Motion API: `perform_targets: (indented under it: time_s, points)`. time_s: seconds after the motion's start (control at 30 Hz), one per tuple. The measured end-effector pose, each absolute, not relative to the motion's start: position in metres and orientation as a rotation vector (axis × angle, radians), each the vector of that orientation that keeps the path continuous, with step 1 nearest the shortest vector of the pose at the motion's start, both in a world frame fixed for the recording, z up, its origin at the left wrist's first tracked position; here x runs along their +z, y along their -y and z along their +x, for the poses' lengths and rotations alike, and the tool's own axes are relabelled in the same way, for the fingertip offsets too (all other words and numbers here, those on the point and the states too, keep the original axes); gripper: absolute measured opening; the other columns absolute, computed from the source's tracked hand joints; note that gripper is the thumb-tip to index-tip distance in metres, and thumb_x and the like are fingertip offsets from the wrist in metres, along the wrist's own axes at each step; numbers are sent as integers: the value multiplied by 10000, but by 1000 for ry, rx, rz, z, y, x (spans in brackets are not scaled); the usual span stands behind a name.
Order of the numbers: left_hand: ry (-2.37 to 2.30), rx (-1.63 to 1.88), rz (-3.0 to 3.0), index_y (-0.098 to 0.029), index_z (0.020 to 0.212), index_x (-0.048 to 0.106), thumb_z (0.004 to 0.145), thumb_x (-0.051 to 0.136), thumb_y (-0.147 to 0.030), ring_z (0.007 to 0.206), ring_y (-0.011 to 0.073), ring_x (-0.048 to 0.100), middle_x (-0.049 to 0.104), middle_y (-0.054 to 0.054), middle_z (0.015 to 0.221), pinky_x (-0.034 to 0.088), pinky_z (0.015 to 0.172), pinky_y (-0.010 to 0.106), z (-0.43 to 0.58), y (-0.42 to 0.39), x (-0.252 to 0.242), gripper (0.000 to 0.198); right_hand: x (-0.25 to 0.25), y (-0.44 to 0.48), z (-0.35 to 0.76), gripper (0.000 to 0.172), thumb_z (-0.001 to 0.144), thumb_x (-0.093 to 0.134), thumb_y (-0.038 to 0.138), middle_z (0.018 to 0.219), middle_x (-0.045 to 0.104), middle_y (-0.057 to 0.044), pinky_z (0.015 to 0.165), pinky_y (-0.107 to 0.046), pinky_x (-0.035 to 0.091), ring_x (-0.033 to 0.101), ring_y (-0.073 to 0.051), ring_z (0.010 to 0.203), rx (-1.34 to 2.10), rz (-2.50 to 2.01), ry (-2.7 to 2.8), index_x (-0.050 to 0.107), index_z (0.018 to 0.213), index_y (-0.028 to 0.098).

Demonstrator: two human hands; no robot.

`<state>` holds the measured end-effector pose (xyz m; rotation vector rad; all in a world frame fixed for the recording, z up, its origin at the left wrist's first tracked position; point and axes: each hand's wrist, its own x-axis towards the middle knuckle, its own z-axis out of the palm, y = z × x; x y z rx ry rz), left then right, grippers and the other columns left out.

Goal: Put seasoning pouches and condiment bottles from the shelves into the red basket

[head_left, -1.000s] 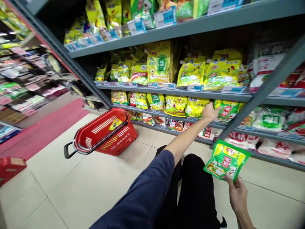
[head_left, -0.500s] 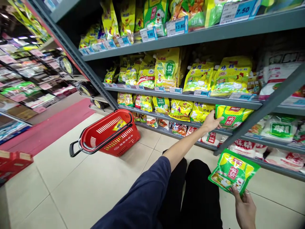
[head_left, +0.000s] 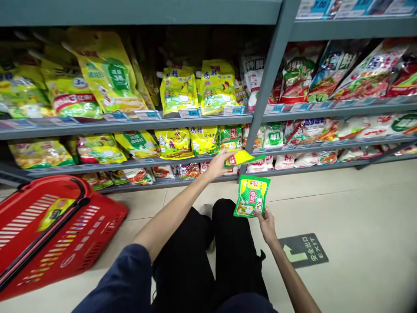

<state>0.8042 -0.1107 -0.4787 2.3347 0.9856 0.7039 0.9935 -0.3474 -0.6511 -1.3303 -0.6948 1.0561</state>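
Note:
My left hand [head_left: 216, 164] reaches out from a navy sleeve and pinches a yellow seasoning packet [head_left: 239, 158], seen nearly edge-on just off the lower shelf. My right hand [head_left: 267, 224] grips a small green-and-yellow chicken bouillon packet [head_left: 252, 196] by its lower corner and holds it upright. The two packets are close together but apart. Similar green-and-yellow packets [head_left: 231, 137] stand on the shelf just behind my left hand.
Grey metal shelving [head_left: 130, 124] holds yellow, white and red seasoning bags with price tags. A red shopping basket [head_left: 55, 230] lies tilted on the tiled floor at left. My black-trousered knees [head_left: 192, 248] fill the lower middle, and a floor exit sign [head_left: 302, 251] lies at right.
My left hand has gone from beside the yellow packet on the shelf to holding it off the shelf. The view has turned to face the shelves, and the right-hand packet now appears nearer the middle.

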Motion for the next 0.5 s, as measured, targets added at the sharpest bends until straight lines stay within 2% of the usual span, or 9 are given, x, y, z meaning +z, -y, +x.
perform_targets:
  time_s: [0.1,0.17,0.27,0.3,0.4,0.5]
  points:
    - [-1012,457,2539,-293,1348,652,676,708,-28,1033,284,682,571,86,1329,529,897,357,801,118,-473,725,-652,351,995,398,843,712,518,1137,735,-80,933,-463,562,670,-304,1067,1010,-1335,684,635,1116,240]
    - [-1065,519,2503,-267,1279,702,702,694,-41,1014,274,693,607,82,1297,533,906,353,802,125,-461,621,-653,352,1000,402,845,704,524,1128,732,-76,920,-458,563,671,-294,1039,957,-1355,656,629,1115,236]
    - [-1179,811,2203,-200,1173,735,816,711,-232,1004,257,701,711,76,1105,560,932,368,798,155,-424,359,-650,353,1016,407,845,705,516,1115,725,-77,911,-439,557,666,-276,1011,842,-1393,610,630,1117,222]
    - [-1241,882,2069,-188,1142,735,831,721,-319,986,257,707,738,70,1028,574,932,383,792,172,-410,338,-646,352,1023,406,845,707,511,1110,722,-79,908,-435,555,663,-275,1012,806,-1398,604,631,1115,218]
    - [-1357,974,1785,-209,1052,748,783,769,-464,1038,294,711,774,62,995,570,1000,460,763,239,-374,370,-628,340,1041,398,853,700,508,1095,719,-88,899,-422,556,660,-278,1019,743,-1370,655,632,1112,214]
    - [-1444,1031,1461,-244,1142,723,668,847,-496,1082,349,707,782,61,1053,592,975,526,725,304,-367,551,-606,307,1045,423,861,684,533,1104,729,-92,900,-409,563,666,-281,1032,777,-1318,804,634,1137,218]
